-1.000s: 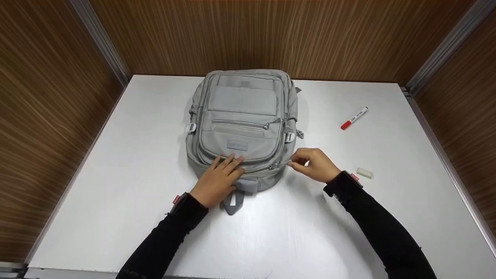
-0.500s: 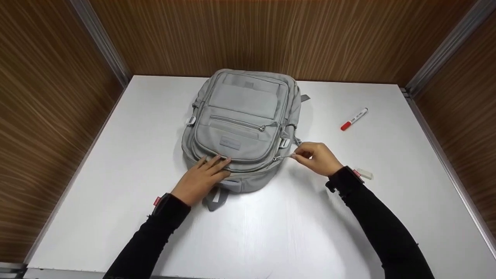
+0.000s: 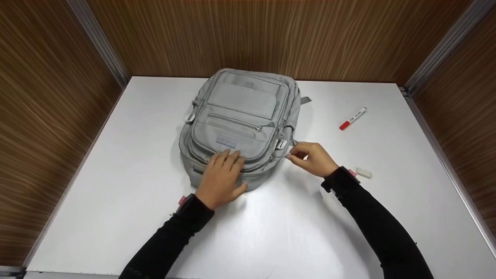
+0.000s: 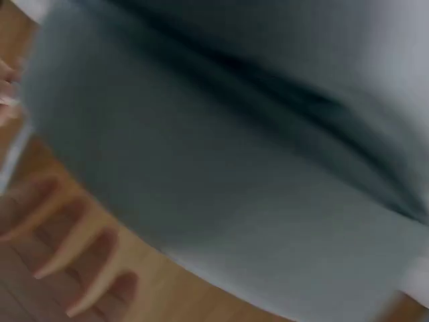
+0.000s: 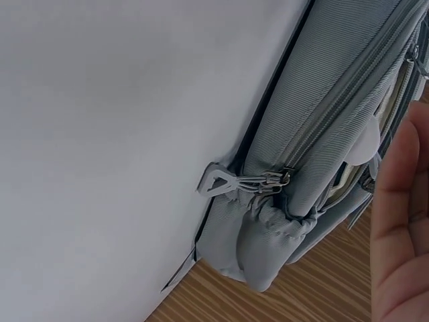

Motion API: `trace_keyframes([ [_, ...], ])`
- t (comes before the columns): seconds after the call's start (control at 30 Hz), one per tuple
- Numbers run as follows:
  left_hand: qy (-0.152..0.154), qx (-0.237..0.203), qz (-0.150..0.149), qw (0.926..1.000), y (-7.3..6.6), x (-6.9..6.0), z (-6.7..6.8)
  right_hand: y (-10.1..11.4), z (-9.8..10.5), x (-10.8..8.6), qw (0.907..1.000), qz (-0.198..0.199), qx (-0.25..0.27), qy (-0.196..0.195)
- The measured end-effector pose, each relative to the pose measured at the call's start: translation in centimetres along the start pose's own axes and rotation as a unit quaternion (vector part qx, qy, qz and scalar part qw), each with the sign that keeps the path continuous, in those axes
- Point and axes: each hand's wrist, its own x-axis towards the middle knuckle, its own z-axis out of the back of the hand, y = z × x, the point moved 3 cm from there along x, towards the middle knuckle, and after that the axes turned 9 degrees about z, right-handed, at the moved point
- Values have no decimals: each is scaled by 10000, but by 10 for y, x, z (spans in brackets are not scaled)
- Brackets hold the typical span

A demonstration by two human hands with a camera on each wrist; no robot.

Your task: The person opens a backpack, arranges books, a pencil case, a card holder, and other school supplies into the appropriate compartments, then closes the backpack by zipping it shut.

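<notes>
A grey backpack lies front side up on the white table, slightly turned. My left hand rests on its near end, fingers spread over the curved zip and thumb apart. In the left wrist view those fingers are blurred beside the grey fabric. At the near right corner my right hand pinches the thin zipper pull between thumb and forefinger. The right wrist view shows this hand beside the bag's side, where a second zipper has a white pull tab. The pinched tip is hidden there.
To the right lies a marker with a red cap. Nearer sits a small whitish block, close to the right wrist. Brown wood-grain panels enclose the table at the back and sides. A grey strap sticks out right of the bag.
The backpack's near end has swung left. My left hand shifted left with it, then back right and farther onto the front. The right hand rose slightly, still pinching the zipper pull.
</notes>
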Motion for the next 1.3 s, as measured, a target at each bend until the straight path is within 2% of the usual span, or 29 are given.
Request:
trace_keyframes([
  [0.07,229,294,252,9990,-21,13,-3,3,-1,0,10000,49,34,-10],
  [0.13,549,628,578,9948,-38,27,-9,5,-2,0,9999,92,59,-6],
  [0.23,716,972,1119,9864,-58,44,-19,8,-3,-1,9999,156,35,42],
  [0.33,457,1243,1496,9798,-68,53,-27,10,-5,-1,9996,233,-24,135],
  [0.43,113,1399,1617,9768,-70,55,-32,12,-7,1,9993,293,-47,206],
  [0.57,39,1480,1366,9795,-66,49,-34,12,-9,2,9992,293,-59,265],
  [0.8,583,1261,784,9872,-52,38,-28,12,-11,5,9983,460,-83,337],
  [0.97,704,904,404,9926,-43,26,-25,11,-14,7,9977,526,-55,413],
  [1.13,687,813,147,9942,-34,17,-21,12,-17,8,9975,521,-39,471],
  [1.3,908,564,-23,9943,-25,10,-17,12,-19,9,9981,430,-185,394],
])
